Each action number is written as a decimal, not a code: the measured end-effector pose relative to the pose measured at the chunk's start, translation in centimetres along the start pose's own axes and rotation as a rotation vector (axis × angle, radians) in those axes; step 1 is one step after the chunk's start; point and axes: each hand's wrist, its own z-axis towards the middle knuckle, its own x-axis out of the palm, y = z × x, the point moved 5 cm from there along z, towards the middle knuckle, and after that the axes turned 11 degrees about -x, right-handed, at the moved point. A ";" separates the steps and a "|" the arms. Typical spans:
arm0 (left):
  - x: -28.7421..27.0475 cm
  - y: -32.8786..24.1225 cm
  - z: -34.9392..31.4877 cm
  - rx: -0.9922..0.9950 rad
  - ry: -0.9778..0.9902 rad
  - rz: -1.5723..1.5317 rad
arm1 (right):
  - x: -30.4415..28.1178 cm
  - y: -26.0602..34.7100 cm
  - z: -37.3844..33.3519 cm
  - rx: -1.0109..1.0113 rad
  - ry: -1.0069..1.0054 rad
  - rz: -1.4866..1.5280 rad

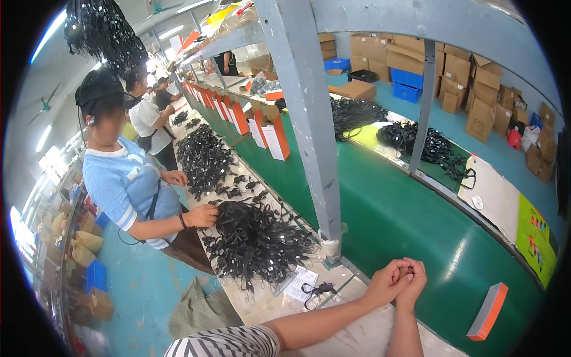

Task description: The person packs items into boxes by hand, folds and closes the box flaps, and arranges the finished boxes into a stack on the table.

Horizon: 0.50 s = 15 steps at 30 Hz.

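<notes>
My left hand [383, 285] and my right hand [414, 278] are clasped together over the near edge of the green conveyor belt [392, 220]. Their fingers are closed against each other, and no item shows in them. A small tied bundle of black cord [321, 289] lies on the worktable left of my hands, beside a white printed sheet [301, 282]. Farther left is a big heap of black cables [256, 238]. An orange and white box [488, 312] sits on the belt to the right of my hands.
A grey metal post [303, 119] rises at the belt's edge ahead of me. Across the table's left side, a co-worker in light blue [128, 178] touches the cable heap. More orange and white boxes [275, 138] stand along the belt. Cartons [410, 56] are stacked at the far right.
</notes>
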 end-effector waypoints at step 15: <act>-0.2 0.4 0.2 0.012 -0.009 0.038 | 0.2 0.3 0.1 -0.011 -0.010 0.025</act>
